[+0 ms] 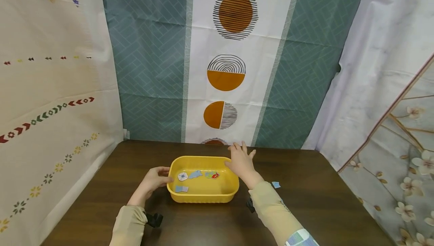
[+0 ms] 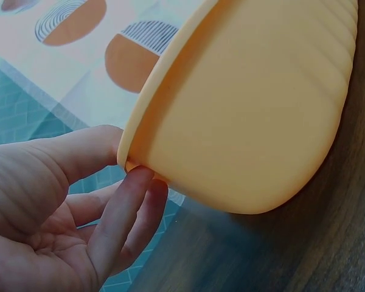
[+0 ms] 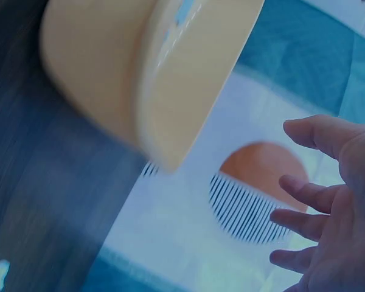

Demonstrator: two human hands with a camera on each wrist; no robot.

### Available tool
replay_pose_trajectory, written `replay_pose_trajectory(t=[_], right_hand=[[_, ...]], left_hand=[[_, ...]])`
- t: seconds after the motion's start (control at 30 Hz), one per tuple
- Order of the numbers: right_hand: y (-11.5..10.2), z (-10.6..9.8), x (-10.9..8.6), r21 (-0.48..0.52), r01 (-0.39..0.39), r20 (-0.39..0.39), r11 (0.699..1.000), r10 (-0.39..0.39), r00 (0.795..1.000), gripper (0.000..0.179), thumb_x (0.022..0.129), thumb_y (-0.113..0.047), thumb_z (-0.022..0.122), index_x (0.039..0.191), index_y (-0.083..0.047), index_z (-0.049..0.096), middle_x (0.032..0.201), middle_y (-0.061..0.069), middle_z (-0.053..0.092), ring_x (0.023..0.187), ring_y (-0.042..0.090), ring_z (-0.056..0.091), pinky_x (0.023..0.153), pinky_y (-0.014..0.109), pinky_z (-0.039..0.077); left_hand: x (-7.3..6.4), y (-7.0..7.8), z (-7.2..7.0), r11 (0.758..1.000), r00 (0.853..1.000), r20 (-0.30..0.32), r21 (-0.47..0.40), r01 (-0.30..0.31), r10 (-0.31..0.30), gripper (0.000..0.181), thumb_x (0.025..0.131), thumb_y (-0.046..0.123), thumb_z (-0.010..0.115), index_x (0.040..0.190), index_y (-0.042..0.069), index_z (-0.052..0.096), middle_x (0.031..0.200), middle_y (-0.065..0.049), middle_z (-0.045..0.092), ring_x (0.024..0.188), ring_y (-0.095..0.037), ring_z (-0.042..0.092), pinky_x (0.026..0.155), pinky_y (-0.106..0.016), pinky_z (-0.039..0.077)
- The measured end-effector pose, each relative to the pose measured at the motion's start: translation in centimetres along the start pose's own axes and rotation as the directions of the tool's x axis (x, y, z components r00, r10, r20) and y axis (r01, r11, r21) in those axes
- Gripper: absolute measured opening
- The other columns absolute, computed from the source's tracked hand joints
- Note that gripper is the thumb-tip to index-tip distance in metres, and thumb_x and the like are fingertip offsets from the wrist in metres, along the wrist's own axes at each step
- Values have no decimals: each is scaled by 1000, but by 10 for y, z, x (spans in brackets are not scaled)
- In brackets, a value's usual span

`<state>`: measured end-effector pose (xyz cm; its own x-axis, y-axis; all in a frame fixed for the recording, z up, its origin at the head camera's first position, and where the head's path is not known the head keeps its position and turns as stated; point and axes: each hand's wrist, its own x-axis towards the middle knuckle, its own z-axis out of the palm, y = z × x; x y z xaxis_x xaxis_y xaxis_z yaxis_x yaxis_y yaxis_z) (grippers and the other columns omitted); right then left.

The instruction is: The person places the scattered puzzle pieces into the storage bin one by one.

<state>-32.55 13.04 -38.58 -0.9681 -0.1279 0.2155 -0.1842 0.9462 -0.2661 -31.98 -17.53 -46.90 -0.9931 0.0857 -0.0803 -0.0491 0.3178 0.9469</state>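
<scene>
A yellow plastic basin (image 1: 203,198) stands on the dark wooden table. Flat cut-out pieces lie in it: a round compass piece (image 1: 182,176), a blue piece (image 1: 195,174), a green and red piece (image 1: 212,175) and a pale blue and grey piece (image 1: 181,189). My left hand (image 1: 154,180) pinches the basin's left rim, thumb over the edge and fingers beneath, as the left wrist view shows. My right hand (image 1: 242,162) hovers by the basin's right end with fingers spread. In the right wrist view those fingers (image 3: 304,225) are apart from the rim and hold nothing.
A small light blue piece (image 1: 276,184) lies on the table (image 1: 305,200) right of the basin. Patterned cloths hang behind the table (image 1: 152,69) and along its left (image 1: 61,125) and right (image 1: 373,87) sides.
</scene>
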Motion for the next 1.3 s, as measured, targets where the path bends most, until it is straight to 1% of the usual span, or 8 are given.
replay_pose_trajectory(t=[0.27,0.53,0.7,0.87,0.93,1.07,1.17,1.3], right_hand=[[38,-5,-3,-12,-73,-5,997,72,997,45,86,-28,72,123,-6,60,143,18,45,142,48,18,100,82,11],[84,2,-17,-26,-166,42,986,167,985,39,84,-24,72,115,-2,63,143,24,43,140,53,14,98,84,8],[109,9,-27,-36,-214,60,976,216,975,34,83,-21,71,110,0,65,138,26,46,139,56,14,96,85,6],[123,15,-36,-52,-229,85,972,233,969,36,83,-21,72,110,1,66,132,27,49,137,58,14,95,85,8],[127,17,-39,-62,-236,92,970,241,966,33,83,-21,73,107,1,67,130,28,50,136,60,15,95,86,9],[135,22,-43,-82,-264,118,961,272,955,21,83,-22,73,88,-2,69,130,30,49,135,60,16,94,86,9],[140,25,-45,-108,-285,142,952,299,944,21,84,-25,72,82,-4,69,135,32,46,136,60,16,94,86,10],[144,28,-48,-128,-299,160,946,317,935,26,85,-28,72,86,-2,71,140,35,40,137,59,14,95,85,10]], left_hand=[[1,1,-4,1000,1000,-8,-4,-3,3,52,80,0,70,126,-15,51,119,-29,56,95,-25,63,80,-39,58],[0,-1,-2,1000,1000,-6,0,1,-1,52,81,1,70,126,-15,51,119,-28,56,94,-24,64,81,-39,58],[0,0,-1,1000,1000,3,-2,1,-1,52,81,1,70,127,-15,51,119,-28,56,93,-23,65,80,-39,58],[0,0,-1,1000,1000,2,-4,5,-5,52,81,1,70,127,-14,51,119,-28,56,93,-23,64,80,-38,58],[0,0,0,1000,1000,4,-4,3,-3,52,81,1,70,127,-14,51,119,-28,56,93,-23,64,80,-39,58],[-1,1,0,1000,1000,5,-3,5,-5,52,81,1,70,127,-14,51,119,-28,56,93,-23,65,80,-39,58],[-1,1,0,1000,1000,3,-3,6,-6,53,81,2,71,127,-14,51,119,-28,56,93,-24,65,80,-39,58],[-1,0,0,1000,1000,13,-9,6,-6,55,82,3,71,129,-14,49,120,-28,55,95,-24,64,81,-38,58]])
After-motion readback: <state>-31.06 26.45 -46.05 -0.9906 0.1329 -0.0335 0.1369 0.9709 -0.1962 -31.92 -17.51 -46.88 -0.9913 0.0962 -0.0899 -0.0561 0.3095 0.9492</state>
